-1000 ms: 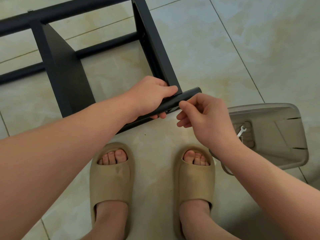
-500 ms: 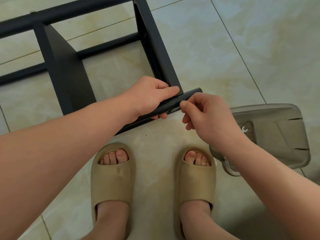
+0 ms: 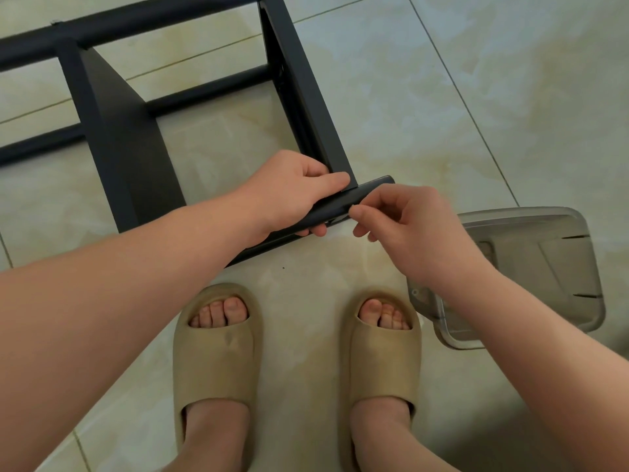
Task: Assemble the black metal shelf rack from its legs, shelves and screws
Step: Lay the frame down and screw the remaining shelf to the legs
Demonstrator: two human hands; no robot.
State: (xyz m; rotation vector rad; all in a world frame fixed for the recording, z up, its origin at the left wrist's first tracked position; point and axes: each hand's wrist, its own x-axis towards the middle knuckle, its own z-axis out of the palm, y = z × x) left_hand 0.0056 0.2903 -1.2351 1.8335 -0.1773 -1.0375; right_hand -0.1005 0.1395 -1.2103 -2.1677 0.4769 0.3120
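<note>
The black metal rack lies on its side on the tiled floor, with two shelves fixed between long legs. My left hand grips the near leg from above, close to where the right-hand shelf meets it. My right hand is just right of the left one. Its thumb and forefinger pinch a small part against the leg's lower side, near the leg's end. The fingertips hide that part.
A translucent grey plastic tray lies on the floor at the right, partly under my right forearm. My feet in tan slippers stand right below the rack's near leg. Bare tile stretches to the upper right.
My right hand's fingertips have shifted slightly lower on the leg's side. My right wrist now covers the small wrench seen in the tray earlier. My left hand keeps its grip.
</note>
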